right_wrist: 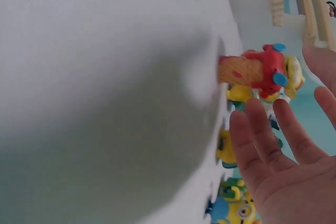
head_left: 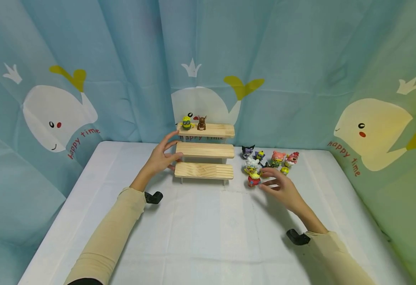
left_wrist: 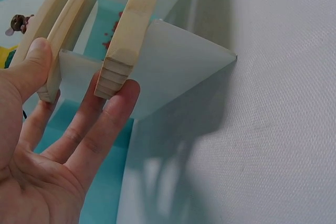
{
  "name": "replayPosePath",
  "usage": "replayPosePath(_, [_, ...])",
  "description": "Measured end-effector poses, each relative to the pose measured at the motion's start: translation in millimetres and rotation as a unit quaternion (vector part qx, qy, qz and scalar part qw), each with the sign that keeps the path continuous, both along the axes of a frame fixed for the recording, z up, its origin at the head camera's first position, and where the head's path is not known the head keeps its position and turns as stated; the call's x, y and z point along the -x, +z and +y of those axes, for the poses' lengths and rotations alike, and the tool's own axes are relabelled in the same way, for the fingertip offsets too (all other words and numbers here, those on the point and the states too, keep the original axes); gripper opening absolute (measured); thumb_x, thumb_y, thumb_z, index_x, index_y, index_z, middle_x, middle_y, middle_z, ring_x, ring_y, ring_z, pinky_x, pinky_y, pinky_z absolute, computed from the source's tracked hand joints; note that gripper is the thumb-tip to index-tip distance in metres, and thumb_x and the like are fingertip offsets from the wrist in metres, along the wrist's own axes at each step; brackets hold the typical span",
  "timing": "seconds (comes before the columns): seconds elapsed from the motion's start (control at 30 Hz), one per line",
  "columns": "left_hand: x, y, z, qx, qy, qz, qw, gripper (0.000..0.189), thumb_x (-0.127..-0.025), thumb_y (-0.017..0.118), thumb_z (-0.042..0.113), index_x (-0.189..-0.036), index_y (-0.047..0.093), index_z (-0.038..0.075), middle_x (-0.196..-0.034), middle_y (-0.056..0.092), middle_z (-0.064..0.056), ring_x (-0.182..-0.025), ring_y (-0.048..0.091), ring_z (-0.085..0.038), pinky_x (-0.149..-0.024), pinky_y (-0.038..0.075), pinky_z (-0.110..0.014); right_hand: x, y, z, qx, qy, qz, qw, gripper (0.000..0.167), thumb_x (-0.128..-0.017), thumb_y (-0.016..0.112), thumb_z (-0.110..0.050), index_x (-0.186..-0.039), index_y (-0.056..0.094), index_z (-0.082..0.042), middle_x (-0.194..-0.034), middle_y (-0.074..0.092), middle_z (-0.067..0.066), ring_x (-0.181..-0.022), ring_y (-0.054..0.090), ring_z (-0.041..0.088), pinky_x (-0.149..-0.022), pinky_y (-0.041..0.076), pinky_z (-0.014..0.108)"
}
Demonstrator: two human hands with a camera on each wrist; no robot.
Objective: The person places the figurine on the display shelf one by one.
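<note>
A three-tier wooden display shelf [head_left: 205,150] with pale translucent side panels stands at the back of the table. My left hand [head_left: 159,157] grips its left end; in the left wrist view the thumb presses the middle plank [left_wrist: 79,17] and fingers reach under the planks. A yellow minion figurine [head_left: 186,123] and a brown eared figurine [head_left: 201,123] sit on the top tier. My right hand [head_left: 281,189] is beside a red-and-yellow figurine on a waffle-cone base [right_wrist: 268,71], its fingers spread and extended with nothing held.
Behind that figurine stand a white fluffy-headed figurine [head_left: 252,164], a black-eared one [head_left: 247,152], a pink one [head_left: 277,157] and several others. A blue curtain with whale prints [head_left: 208,51] hangs behind the white-covered table [head_left: 208,237].
</note>
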State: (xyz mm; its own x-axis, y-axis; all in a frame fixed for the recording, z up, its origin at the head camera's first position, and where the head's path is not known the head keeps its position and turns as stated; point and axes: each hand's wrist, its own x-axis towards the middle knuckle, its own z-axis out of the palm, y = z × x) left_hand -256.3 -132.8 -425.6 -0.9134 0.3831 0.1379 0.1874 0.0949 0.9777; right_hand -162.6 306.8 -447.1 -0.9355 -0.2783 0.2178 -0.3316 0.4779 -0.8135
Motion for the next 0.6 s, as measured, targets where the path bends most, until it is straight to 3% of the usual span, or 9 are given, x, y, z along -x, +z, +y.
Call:
replayPosePath(0.27, [0.7, 0.2, 0.4, 0.002, 0.001, 0.004, 1.0000, 0.078, -0.101, 0.067, 0.009, -0.164, 0.026, 0.029, -0.164, 0.029, -0.025, -0.091, 0.072, -0.046, -0.068, 0.052, -0.075, 5.5, -12.3, -5.0, 0.009, -0.012, -0.018, 0.9997, 0.051, -0.094, 0.076, -0.005, -0.140, 0.053, -0.003, -0.131, 0.061, 0.030, -0.102, 0.070, 0.044, -0.088, 0.060, 0.030])
replayPosePath(0.6, [-0.4, 0.7, 0.8, 0.004, 0.006, 0.004, 1.0000, 0.078, -0.101, 0.068, 0.009, -0.164, 0.027, 0.029, -0.163, 0.029, -0.026, -0.088, 0.073, -0.043, -0.068, 0.051, -0.076, 11.7, -18.6, -10.9, 0.000, -0.024, -0.013, 0.9996, 0.049, -0.090, 0.078, 0.002, -0.133, 0.052, 0.000, -0.122, 0.062, 0.026, -0.098, 0.070, 0.043, -0.083, 0.060, 0.025])
